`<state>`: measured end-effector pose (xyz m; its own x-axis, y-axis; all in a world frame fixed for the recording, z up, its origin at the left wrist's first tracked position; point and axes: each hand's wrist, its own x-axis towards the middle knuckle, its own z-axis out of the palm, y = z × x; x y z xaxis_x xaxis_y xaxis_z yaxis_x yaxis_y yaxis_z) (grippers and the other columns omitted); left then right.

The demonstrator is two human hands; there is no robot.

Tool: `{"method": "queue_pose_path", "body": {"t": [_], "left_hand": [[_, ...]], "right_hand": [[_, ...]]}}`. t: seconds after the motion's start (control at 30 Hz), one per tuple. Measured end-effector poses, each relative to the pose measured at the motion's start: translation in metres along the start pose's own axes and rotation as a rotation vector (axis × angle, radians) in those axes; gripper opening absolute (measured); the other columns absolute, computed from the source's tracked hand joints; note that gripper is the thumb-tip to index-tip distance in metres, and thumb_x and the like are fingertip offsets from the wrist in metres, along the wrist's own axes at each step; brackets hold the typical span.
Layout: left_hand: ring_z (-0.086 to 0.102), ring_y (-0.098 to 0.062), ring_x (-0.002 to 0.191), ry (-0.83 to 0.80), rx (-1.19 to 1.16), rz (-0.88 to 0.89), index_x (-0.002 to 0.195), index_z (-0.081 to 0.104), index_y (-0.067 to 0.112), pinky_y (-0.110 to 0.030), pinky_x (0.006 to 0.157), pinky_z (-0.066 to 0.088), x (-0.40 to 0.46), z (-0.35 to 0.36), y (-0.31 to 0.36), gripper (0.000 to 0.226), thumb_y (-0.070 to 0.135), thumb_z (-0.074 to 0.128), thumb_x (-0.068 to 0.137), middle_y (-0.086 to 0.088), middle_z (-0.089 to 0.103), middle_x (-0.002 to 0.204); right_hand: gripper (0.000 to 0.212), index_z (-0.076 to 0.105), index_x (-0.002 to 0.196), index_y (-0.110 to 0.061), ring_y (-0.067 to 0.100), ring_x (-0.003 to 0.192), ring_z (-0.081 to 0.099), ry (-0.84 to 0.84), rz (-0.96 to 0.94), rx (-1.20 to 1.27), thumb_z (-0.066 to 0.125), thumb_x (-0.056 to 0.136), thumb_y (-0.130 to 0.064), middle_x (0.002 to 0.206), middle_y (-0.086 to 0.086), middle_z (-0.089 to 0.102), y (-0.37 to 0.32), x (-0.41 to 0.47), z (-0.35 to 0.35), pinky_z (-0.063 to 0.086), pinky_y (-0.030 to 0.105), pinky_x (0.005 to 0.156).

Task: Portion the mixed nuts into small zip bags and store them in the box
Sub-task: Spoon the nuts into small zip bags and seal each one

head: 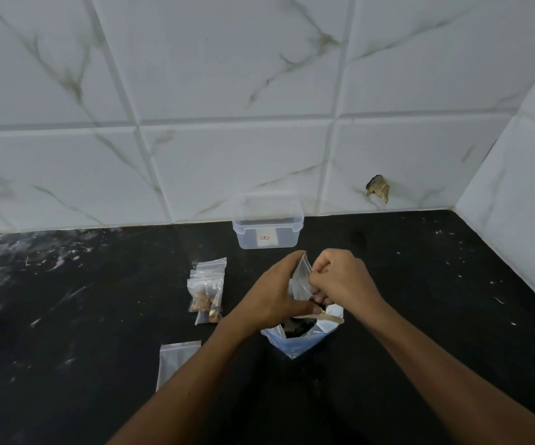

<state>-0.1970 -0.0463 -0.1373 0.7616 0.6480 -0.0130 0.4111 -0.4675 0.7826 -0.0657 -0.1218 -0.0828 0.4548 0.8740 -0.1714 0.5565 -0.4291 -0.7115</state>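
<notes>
Left hand (280, 292): fingers clamped on small zip bag (301, 281)
Right hand (340, 277): fingers curled inside bag mouth
Box (267, 224): by tabletop (420, 284) back edge

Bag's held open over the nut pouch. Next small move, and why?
Probably drop the pinched nuts into the small zip bag. The left hand holds it upright, the right hand has its fingers curled at the bag's mouth, just above the open nut pouch. Filled bags lie to the left; the box looks empty.

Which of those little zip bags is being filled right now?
The small zip bag held up between both hands over the big nut pouch. The filled bags and the empty bag lie untouched on the counter.
</notes>
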Motion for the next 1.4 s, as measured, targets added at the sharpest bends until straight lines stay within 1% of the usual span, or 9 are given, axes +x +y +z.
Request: {"method": "queue_pose_path", "body": {"t": [0.23, 0.37, 0.53, 0.67, 0.87, 1.07, 1.2, 1.3, 1.4], "left_hand": [[0.059, -0.006, 0.109, 0.189, -0.102, 0.064, 0.123, 0.054, 0.029, -0.019, 0.091, 0.048, -0.001, 0.002, -0.004, 0.061, 0.028, 0.087, 0.072, 0.011, 0.063, 0.117], [0.059, 0.006, 0.106, 0.254, -0.233, 0.035, 0.114, 0.053, 0.039, -0.013, 0.085, 0.048, -0.006, 0.000, -0.008, 0.053, 0.022, 0.084, 0.075, 0.017, 0.062, 0.111], [0.055, 0.012, 0.111, 0.252, -0.318, -0.005, 0.122, 0.046, 0.045, -0.018, 0.087, 0.053, -0.018, -0.009, -0.022, 0.061, 0.024, 0.082, 0.079, 0.022, 0.057, 0.119], [0.051, 0.017, 0.112, 0.223, -0.308, -0.036, 0.128, 0.043, 0.041, -0.011, 0.086, 0.049, -0.028, -0.008, -0.036, 0.064, 0.021, 0.080, 0.080, 0.024, 0.052, 0.122], [0.052, 0.015, 0.110, 0.222, -0.331, -0.110, 0.133, 0.043, 0.032, -0.005, 0.081, 0.047, -0.036, 0.001, -0.053, 0.068, 0.016, 0.081, 0.079, 0.021, 0.052, 0.122], [0.055, 0.000, 0.118, 0.204, -0.376, -0.203, 0.135, 0.043, 0.036, -0.015, 0.086, 0.050, -0.045, 0.009, -0.068, 0.067, 0.026, 0.080, 0.080, 0.017, 0.056, 0.127], [0.058, -0.005, 0.119, 0.160, -0.484, -0.227, 0.126, 0.047, 0.041, -0.027, 0.094, 0.052, -0.047, 0.016, -0.071, 0.057, 0.021, 0.077, 0.082, 0.013, 0.060, 0.127], [0.060, -0.008, 0.120, 0.149, -0.571, -0.232, 0.127, 0.050, 0.036, -0.028, 0.092, 0.055, -0.045, 0.020, -0.070, 0.056, 0.019, 0.078, 0.082, 0.010, 0.062, 0.126], [0.059, -0.011, 0.122, 0.132, -0.604, -0.230, 0.129, 0.050, 0.035, -0.034, 0.097, 0.054, -0.043, 0.021, -0.073, 0.059, 0.018, 0.078, 0.080, 0.007, 0.061, 0.129]], "right_hand": [[0.010, 0.061, 0.088, -0.016, 0.014, 0.059, 0.070, -0.020, -0.071, 0.030, 0.056, 0.089, -0.007, 0.069, 0.004, 0.072, 0.011, 0.005, -0.006, 0.049, 0.017, 0.050], [0.009, 0.061, 0.090, -0.021, 0.010, 0.061, 0.068, 0.025, -0.092, 0.035, 0.057, 0.094, -0.027, 0.073, -0.001, 0.069, 0.021, 0.010, -0.004, 0.053, 0.023, 0.056], [0.025, 0.057, 0.103, -0.022, 0.013, 0.077, 0.063, -0.062, -0.027, -0.548, 0.054, 0.092, -0.045, 0.087, -0.003, 0.064, 0.066, 0.014, 0.009, 0.055, 0.033, 0.071], [0.025, 0.052, 0.114, -0.021, 0.015, 0.092, 0.064, -0.138, 0.027, -0.501, 0.057, 0.094, -0.034, 0.104, 0.001, 0.065, 0.086, 0.010, 0.030, 0.054, 0.030, 0.076], [0.008, 0.065, 0.098, -0.022, 0.012, 0.083, 0.065, -0.052, 0.022, -0.419, 0.058, 0.094, -0.022, 0.090, -0.002, 0.067, 0.087, 0.023, 0.042, 0.058, 0.032, 0.076], [0.021, 0.067, 0.098, -0.013, 0.025, 0.088, 0.063, -0.018, -0.132, -0.522, 0.046, 0.098, -0.017, 0.094, 0.008, 0.067, 0.090, 0.026, 0.043, 0.048, 0.033, 0.073], [0.019, 0.068, 0.102, -0.019, 0.014, 0.089, 0.063, -0.091, -0.199, -0.444, 0.050, 0.098, -0.019, 0.096, 0.000, 0.066, 0.090, 0.021, 0.057, 0.053, 0.031, 0.081], [0.021, 0.068, 0.105, -0.012, 0.024, 0.098, 0.062, -0.126, -0.265, -0.426, 0.049, 0.097, -0.014, 0.103, 0.007, 0.067, 0.093, 0.022, 0.064, 0.049, 0.036, 0.087], [0.021, 0.069, 0.109, -0.019, 0.012, 0.098, 0.062, -0.188, -0.227, -0.452, 0.052, 0.097, -0.019, 0.104, -0.002, 0.066, 0.093, 0.021, 0.057, 0.051, 0.031, 0.089]]}}
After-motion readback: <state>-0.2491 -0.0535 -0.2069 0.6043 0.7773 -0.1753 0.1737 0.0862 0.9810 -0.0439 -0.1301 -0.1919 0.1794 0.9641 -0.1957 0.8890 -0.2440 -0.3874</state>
